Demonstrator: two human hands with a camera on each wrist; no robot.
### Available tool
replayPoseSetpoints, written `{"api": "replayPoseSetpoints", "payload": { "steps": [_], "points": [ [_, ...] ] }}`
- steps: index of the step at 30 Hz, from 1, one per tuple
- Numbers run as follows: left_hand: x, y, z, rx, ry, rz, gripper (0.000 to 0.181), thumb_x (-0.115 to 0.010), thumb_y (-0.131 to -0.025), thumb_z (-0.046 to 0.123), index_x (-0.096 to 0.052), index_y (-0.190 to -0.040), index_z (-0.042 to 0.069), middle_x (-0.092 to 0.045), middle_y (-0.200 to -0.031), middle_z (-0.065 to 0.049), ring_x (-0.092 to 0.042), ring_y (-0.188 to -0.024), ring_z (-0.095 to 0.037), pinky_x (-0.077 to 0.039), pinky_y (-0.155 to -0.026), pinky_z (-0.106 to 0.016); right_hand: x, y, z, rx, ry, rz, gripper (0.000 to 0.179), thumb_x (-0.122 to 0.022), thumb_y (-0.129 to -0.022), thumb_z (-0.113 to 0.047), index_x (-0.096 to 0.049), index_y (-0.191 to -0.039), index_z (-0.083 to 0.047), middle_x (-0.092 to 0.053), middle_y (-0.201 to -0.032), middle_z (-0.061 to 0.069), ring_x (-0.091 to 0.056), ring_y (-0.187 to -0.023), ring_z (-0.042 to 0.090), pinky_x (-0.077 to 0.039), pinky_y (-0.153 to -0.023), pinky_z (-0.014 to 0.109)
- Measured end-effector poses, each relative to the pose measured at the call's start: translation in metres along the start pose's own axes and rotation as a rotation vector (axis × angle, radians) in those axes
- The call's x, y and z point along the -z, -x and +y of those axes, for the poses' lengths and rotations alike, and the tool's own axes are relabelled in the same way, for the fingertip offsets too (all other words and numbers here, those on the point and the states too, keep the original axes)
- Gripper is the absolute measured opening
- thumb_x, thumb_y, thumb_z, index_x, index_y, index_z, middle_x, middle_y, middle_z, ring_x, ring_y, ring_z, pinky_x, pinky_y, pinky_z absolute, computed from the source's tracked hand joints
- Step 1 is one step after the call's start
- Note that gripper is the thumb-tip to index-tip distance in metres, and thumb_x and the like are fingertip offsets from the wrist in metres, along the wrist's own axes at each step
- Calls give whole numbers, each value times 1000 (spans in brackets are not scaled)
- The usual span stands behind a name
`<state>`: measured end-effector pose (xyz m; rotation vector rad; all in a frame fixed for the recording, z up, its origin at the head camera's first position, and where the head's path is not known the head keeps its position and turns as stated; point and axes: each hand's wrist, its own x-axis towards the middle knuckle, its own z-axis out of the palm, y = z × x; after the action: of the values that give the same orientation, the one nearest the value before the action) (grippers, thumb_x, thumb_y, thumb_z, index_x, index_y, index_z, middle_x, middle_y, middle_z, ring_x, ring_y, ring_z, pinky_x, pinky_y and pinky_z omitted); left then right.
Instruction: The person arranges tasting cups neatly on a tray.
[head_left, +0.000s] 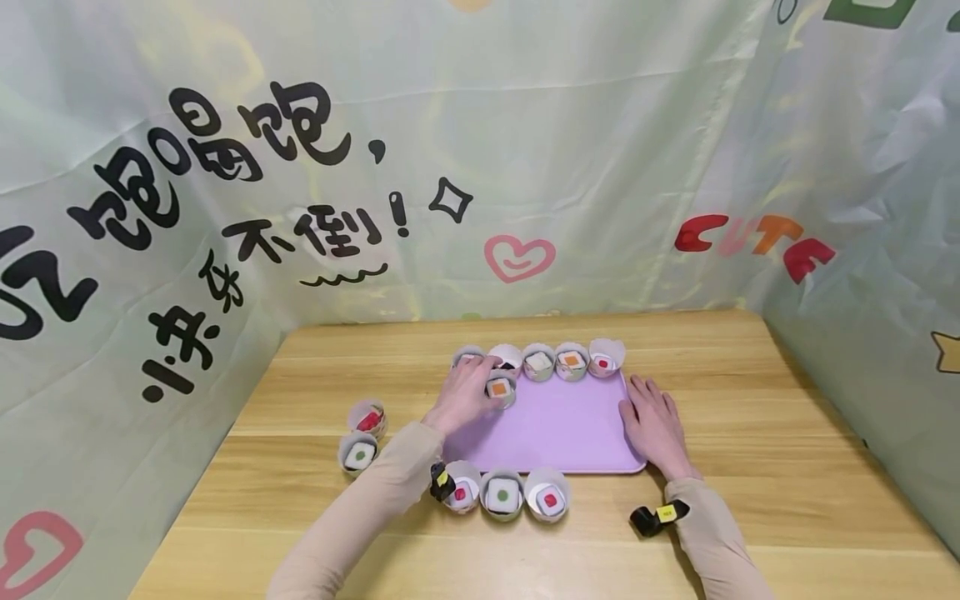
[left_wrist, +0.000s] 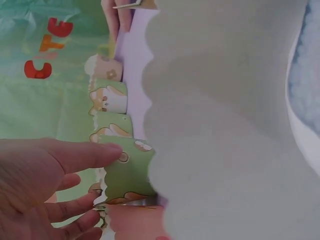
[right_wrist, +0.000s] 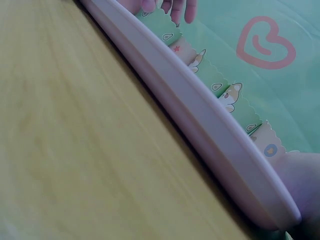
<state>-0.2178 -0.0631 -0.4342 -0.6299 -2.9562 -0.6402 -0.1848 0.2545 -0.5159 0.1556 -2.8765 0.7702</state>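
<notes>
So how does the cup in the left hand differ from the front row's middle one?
The held cup contains an orange-marked white piece; the front cup, a green-marked white piece. The left hand grips the held cup, but no hand touches the front cup. The held cup is farther back than the front cup. Both are round and open-topped.

I count eleven cups from my end: five along the back, one between them and the front, three in front, two off to the left. I also have one tray, one table and two hands.
</notes>
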Motion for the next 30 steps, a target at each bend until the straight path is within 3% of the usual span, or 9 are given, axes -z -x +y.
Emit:
{"api": "replayPoseSetpoints", "payload": {
  "steps": [8,18,21,25,30],
  "points": [
    [8,3,-1,-53,81,-9,68,-84,-80,23,-55,-140,8,-59,-138,-15,-51,-134,-36,-39,-117,-51,3,1,-2,7,7,20,51,-41,-105,-18,-42,-146,11,-36,-155,33,-25,-147,54,-15,-121,67],
    [22,19,8,-80,258,-15,51,-79,-85,18,-63,-132,6,-66,-129,-13,-54,-126,-36,-41,-112,-54,1,1,-1,5,15,11,51,-40,-105,-18,-41,-147,11,-35,-156,33,-25,-147,54,-15,-121,67],
    [23,26,7,-127,293,-35,49,-78,-86,18,-63,-131,5,-68,-124,-15,-59,-116,-36,-44,-104,-53,-1,1,0,13,14,18,51,-40,-105,-18,-41,-146,11,-36,-155,33,-26,-146,54,-15,-121,67],
    [27,36,4,-199,351,-121,50,-76,-89,20,-61,-133,4,-69,-123,-17,-63,-110,-34,-50,-99,-49,-2,1,0,17,4,21,51,-40,-104,-18,-42,-146,11,-36,-155,34,-26,-146,54,-15,-121,67],
    [35,53,-1,-227,398,-332,53,-69,-95,31,-56,-140,5,-64,-134,-13,-61,-122,-28,-50,-105,-47,-2,0,0,16,-8,23,52,-40,-104,-19,-41,-147,11,-36,-155,34,-25,-147,54,-14,-121,67]
  ]
}}
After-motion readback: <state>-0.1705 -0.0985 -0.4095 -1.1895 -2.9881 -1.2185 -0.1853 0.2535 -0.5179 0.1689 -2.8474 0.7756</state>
